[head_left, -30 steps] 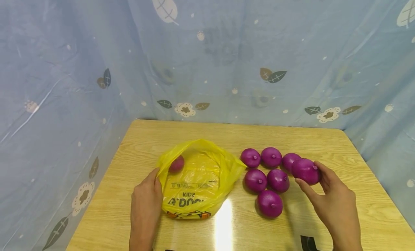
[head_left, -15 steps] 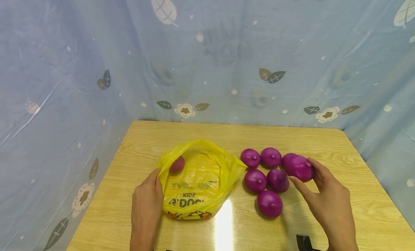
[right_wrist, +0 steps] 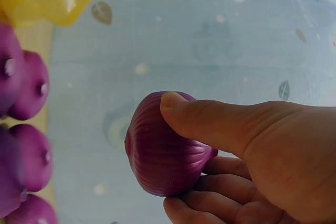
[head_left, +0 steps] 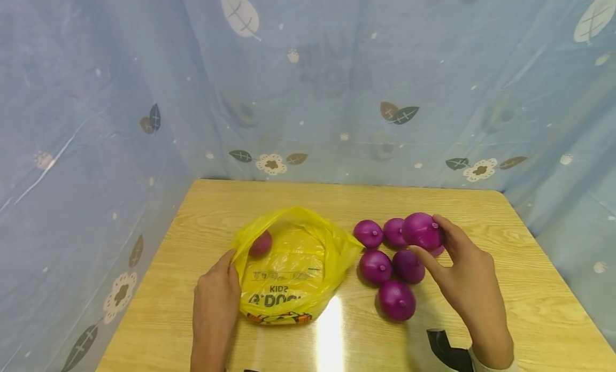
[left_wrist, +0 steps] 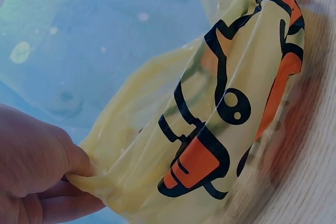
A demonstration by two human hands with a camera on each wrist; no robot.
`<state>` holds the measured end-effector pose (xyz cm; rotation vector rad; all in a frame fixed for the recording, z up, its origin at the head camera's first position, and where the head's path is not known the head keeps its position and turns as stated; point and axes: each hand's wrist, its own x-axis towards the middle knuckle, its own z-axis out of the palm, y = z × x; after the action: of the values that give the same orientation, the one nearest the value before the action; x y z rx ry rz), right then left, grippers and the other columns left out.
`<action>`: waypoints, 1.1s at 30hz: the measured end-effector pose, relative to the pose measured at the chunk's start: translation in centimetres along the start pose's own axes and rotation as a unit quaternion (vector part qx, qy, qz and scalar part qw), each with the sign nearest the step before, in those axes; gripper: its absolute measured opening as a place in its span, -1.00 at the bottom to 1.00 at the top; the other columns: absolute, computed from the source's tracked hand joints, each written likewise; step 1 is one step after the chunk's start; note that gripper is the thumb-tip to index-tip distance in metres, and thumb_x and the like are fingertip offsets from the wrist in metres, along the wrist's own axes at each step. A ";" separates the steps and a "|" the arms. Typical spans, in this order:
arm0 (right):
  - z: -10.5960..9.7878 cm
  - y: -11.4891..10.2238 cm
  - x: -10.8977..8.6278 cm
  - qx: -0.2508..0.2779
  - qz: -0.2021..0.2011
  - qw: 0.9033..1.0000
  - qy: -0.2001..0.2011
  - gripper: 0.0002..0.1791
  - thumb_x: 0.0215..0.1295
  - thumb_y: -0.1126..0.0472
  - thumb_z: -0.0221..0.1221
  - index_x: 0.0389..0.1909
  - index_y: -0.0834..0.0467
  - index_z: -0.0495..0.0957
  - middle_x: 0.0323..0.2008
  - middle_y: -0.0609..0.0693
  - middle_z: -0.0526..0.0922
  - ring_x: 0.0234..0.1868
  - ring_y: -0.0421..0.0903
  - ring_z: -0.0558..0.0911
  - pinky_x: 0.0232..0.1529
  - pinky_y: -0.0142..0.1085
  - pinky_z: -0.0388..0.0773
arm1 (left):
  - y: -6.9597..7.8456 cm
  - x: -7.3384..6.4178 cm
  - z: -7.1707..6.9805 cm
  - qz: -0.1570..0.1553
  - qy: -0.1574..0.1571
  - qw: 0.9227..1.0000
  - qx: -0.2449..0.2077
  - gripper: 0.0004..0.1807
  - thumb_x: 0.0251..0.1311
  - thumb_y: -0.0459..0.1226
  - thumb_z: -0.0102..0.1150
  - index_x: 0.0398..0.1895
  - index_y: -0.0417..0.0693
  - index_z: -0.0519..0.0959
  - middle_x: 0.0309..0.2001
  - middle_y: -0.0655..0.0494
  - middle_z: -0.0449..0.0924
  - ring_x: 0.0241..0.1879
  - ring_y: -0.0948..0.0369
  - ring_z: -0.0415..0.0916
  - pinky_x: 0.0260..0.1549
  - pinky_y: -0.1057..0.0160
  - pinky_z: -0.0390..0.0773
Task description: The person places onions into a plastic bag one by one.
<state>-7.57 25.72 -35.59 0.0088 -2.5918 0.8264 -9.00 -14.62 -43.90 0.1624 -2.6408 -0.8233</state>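
Observation:
My left hand [head_left: 217, 297] pinches the left rim of a yellow plastic bag [head_left: 289, 254], whose mouth gapes upward. A printed cartoon figure shows on the bag's side in the left wrist view, where thumb and fingers [left_wrist: 47, 166] grip the edge. Inside the bag lies one purple onion [head_left: 261, 245]. My right hand [head_left: 467, 276] holds another purple onion [right_wrist: 165, 148] between thumb and fingers, raised above the table over the back of a group of onions. Several purple onions [head_left: 375, 267] rest beside the bag; one is mostly hidden behind the held onion.
Everything stands on a light wooden table [head_left: 520, 286]. A blue patterned curtain [head_left: 337, 83] hangs behind it and along both sides. Black straps show near the wrists, one strap [head_left: 447, 350] by the right wrist. Glare marks the front of the tabletop.
The right hand has carried its onion leftward and upward, from the right side of the group to above its back row. The left hand still holds the bag's edge in place.

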 end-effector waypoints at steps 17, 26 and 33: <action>0.8 -6.6 3.5 0.020 -0.124 0.992 -0.031 -0.22 0.22 0.14 0.56 0.45 0.04 0.49 -0.23 -0.12 0.70 -0.59 -0.18 0.35 -0.51 -0.34 0.35 | -0.1 0.0 0.1 0.009 0.007 1.000 -0.007 -0.67 0.54 -0.42 0.06 0.26 -0.32 0.62 0.05 -0.35 0.72 -0.04 -0.25 0.74 -0.17 -0.22 0.73; 2.5 -8.4 4.9 0.019 -0.117 0.984 -0.136 -0.24 0.26 0.05 0.53 0.45 0.01 0.46 -0.31 -0.08 0.71 -0.60 -0.17 0.38 -0.46 -0.29 0.47 | -0.2 0.1 0.2 0.004 0.002 1.000 -0.006 -0.66 0.54 -0.42 0.05 0.27 -0.31 0.61 0.07 -0.36 0.71 -0.02 -0.24 0.74 -0.16 -0.21 0.74; 4.1 -9.2 5.4 0.013 -0.145 0.965 -0.219 -0.27 0.23 0.09 0.54 0.39 0.14 0.52 -0.09 0.03 0.81 -0.20 -0.09 0.75 -0.07 -0.09 0.74 | -0.4 0.0 0.3 0.001 -0.001 1.000 -0.004 -0.65 0.54 -0.41 0.05 0.28 -0.30 0.62 0.08 -0.34 0.71 -0.02 -0.24 0.73 -0.16 -0.22 0.74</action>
<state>-12.89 16.48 -31.45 0.6297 -2.8804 0.8202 -9.10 -14.78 -44.37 0.1559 -2.6389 -0.8329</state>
